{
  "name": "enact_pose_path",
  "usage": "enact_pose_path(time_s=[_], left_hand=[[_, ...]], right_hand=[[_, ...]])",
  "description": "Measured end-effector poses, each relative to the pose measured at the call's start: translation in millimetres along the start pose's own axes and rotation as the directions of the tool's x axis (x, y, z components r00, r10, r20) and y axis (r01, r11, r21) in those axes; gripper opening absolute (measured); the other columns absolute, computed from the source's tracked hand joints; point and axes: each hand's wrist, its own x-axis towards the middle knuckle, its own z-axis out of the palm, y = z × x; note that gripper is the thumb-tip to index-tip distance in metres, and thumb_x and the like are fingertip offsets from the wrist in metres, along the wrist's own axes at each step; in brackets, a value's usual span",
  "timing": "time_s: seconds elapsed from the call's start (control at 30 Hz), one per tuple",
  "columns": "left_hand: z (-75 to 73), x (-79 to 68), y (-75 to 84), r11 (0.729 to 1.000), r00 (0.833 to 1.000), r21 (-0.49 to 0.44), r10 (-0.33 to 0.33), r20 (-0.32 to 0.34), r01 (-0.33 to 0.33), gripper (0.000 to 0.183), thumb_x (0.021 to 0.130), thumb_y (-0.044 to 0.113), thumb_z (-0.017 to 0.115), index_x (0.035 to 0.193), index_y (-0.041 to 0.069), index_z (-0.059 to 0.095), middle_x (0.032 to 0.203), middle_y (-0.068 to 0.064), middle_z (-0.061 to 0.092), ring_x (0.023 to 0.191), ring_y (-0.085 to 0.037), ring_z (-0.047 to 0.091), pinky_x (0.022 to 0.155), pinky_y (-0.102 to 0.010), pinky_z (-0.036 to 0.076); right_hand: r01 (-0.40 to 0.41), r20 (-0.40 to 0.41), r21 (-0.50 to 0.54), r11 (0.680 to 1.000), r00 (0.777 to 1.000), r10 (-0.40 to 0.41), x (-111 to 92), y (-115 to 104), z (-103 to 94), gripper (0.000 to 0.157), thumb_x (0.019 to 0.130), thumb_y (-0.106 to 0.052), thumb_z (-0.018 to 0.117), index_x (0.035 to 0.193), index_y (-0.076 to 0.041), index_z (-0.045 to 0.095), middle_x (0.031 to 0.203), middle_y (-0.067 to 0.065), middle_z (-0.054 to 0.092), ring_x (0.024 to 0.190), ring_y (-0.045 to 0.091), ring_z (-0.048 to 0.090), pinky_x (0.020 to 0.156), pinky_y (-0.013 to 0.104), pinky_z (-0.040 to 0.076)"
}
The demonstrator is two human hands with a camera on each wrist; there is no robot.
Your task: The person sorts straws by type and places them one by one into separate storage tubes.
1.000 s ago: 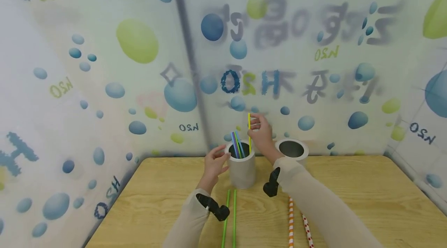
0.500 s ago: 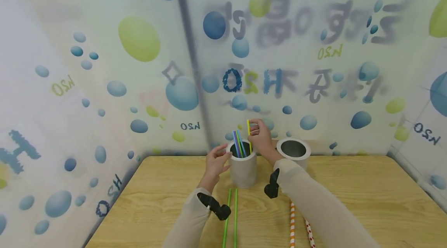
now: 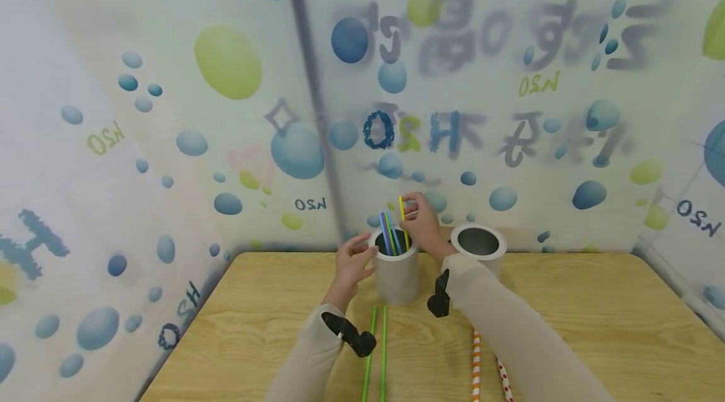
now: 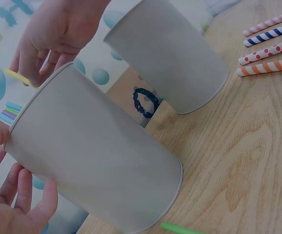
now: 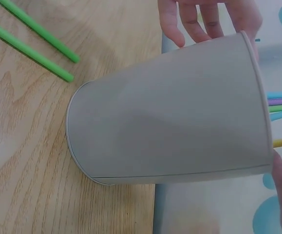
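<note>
My right hand (image 3: 423, 223) pinches a yellow straw (image 3: 401, 206) upright at the right side of a grey-white round canister (image 3: 396, 279); the straw's lower end is inside the opening. Several blue, purple and green straws (image 3: 387, 232) lean together in the same canister. On its left, my left hand (image 3: 350, 267) rests against the rim and side with loosely bent, spread fingers. In the left wrist view, these fingers (image 4: 24, 190) lie along the canister's wall, not wrapped round it. The straws' lower ends are hidden inside.
A second matching canister (image 3: 480, 243) stands to the right, partly behind my right forearm. Two green straws (image 3: 376, 351) lie in front on the wooden table (image 3: 238, 326). Striped and dotted straws (image 4: 270, 48) lie to the right. A bubble-patterned curtain (image 3: 226, 138) hangs behind the table.
The yellow straw and my right hand have come down slightly, and the straw now tilts a little left at the top. My left hand stays at the canister. The view shifts slightly.
</note>
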Motion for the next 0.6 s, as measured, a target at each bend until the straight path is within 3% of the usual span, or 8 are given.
enact_pose_path(time_s=[0.47,0.6], left_hand=[[0.0,-1.0,1.5,1.000,1.000,-0.002,0.011,0.002,-0.011,0.034,0.084,0.009,0.064,0.118,0.012,0.061,0.107,-0.014,0.051,0.099,-0.029,0.054,0.075,-0.048,0.052],[-0.5,-1.2,1.1,1.000,1.000,-0.004,0.006,0.002,-0.006,0.034,0.084,0.010,0.065,0.118,0.013,0.061,0.106,-0.013,0.051,0.098,-0.028,0.054,0.075,-0.048,0.052]], right_hand=[[-0.069,0.055,-0.196,0.978,0.995,0.081,-2.8,-1.9,4.4,0.040,0.078,-0.003,0.064,0.116,-0.007,0.054,0.092,0.009,0.058,0.081,0.023,0.056,0.069,0.036,0.051],[-0.074,0.085,-0.208,0.975,0.992,0.094,-1.4,-3.0,5.0,0.040,0.079,-0.003,0.064,0.118,-0.005,0.053,0.093,0.010,0.058,0.081,0.024,0.056,0.071,0.037,0.052]])
